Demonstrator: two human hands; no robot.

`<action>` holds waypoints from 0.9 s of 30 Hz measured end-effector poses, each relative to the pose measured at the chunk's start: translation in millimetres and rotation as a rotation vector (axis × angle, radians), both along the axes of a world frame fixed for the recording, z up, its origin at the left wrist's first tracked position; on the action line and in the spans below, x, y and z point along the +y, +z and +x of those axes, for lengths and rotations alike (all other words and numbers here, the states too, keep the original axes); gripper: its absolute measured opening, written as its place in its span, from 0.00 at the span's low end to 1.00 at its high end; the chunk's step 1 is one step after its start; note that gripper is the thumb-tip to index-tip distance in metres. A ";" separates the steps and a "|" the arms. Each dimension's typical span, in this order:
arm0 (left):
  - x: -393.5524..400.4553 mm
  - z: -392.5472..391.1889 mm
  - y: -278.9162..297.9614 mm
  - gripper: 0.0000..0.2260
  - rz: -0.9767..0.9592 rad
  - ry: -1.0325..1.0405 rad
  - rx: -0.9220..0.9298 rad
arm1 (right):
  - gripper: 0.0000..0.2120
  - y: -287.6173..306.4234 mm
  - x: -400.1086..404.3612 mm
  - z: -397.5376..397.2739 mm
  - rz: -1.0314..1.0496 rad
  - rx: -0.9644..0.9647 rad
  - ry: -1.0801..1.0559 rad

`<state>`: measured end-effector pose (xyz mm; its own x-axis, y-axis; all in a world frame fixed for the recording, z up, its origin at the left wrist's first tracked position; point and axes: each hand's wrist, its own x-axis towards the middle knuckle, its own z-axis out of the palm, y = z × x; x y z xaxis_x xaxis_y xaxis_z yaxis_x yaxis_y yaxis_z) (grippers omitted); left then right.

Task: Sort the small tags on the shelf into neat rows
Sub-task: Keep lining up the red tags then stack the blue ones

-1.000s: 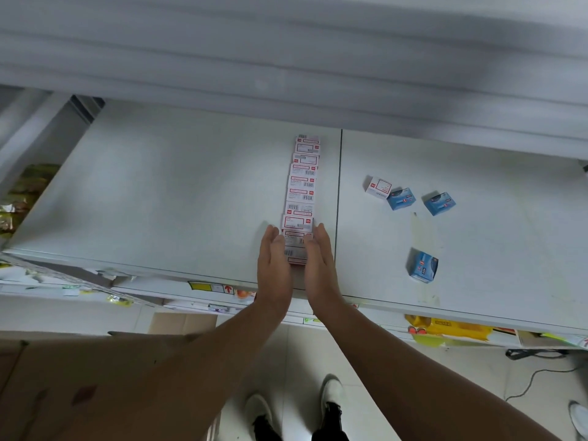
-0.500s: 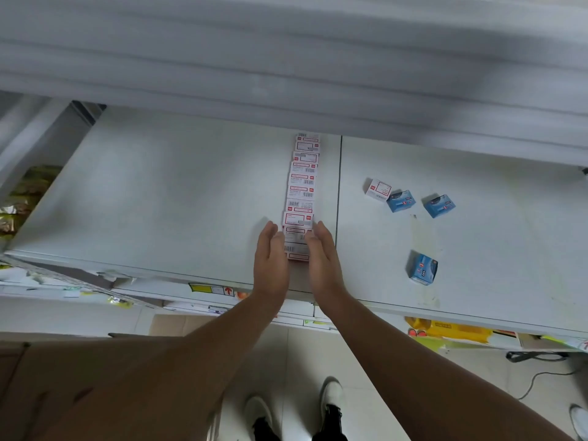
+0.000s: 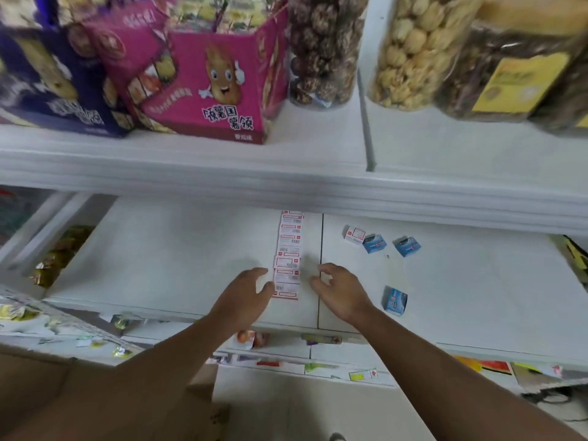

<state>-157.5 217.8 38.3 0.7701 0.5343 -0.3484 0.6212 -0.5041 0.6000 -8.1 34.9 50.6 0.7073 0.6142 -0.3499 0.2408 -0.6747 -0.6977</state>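
Row of white-and-red tags (image 3: pixel 289 256): laid end to end in one straight column at frame centre, running from near the shelf (image 3: pixel 159 256) front edge back under the upper shelf (image 3: pixel 222 173). Edges look flush; counted as done, as far as visible.

Left hand (image 3: pixel 245 297): low centre, just left of the row's near end, fingers (image 3: pixel 259 272) loosely spread, holding nothing. Fingertip contact with the nearest tag: cannot tell. Right hand (image 3: pixel 342 289): just right of the row, apart from it, fingers (image 3: pixel 327 268) relaxed and a little curled, empty.

Still loose, right of centre: one white-and-red tag (image 3: pixel 354 234) touching or just beside a blue tag (image 3: pixel 374 243); second blue tag (image 3: pixel 408 246) near these; third blue tag (image 3: pixel 395 300) well apart, nearer the front edge, standing on edge or tilted. Four pieces unsorted.

Judgement: roughly two-thirds complete. Remaining: add the stray white-and-red piece to the existing column; form the three blue ones into a second row. Right hand nearest the strays, so probably next to reach.

Upper shelf, top of frame: pink box (image 3: pixel 210 87), clear jars (image 3: pixel 321 49) of snacks; not part of the task.
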 end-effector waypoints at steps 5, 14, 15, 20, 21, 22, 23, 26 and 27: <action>-15.3 10.4 45.4 0.26 0.235 -0.154 0.108 | 0.30 36.3 -20.5 21.1 -0.217 -0.138 0.180; -71.0 45.7 79.4 0.27 0.438 -0.272 0.174 | 0.29 57.7 -64.9 54.6 -0.277 -0.299 0.285; -77.3 49.3 79.8 0.26 0.447 -0.272 0.184 | 0.29 56.4 -70.5 57.6 -0.280 -0.301 0.290; -110.4 61.0 78.2 0.25 0.466 -0.287 0.188 | 0.28 49.4 -99.5 67.0 -0.288 -0.309 0.281; -116.3 62.2 78.1 0.25 0.463 -0.301 0.193 | 0.28 48.7 -105.9 67.0 -0.291 -0.307 0.276; -121.5 63.5 78.7 0.25 0.464 -0.315 0.198 | 0.28 48.4 -112.4 66.9 -0.291 -0.308 0.270; -126.0 65.1 79.9 0.25 0.470 -0.328 0.198 | 0.28 49.0 -118.9 66.7 -0.291 -0.311 0.263; -137.0 73.0 84.8 0.25 0.494 -0.360 0.180 | 0.28 53.5 -138.6 68.8 -0.297 -0.324 0.230; -140.6 75.6 86.1 0.25 0.500 -0.374 0.166 | 0.28 56.1 -145.3 69.1 -0.305 -0.325 0.216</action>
<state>-81.8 77.2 124.4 0.8931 0.3686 -0.2577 0.4134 -0.8985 0.1475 61.1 -110.4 106.7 0.6774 0.6628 -0.3191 0.5703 -0.7472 -0.3412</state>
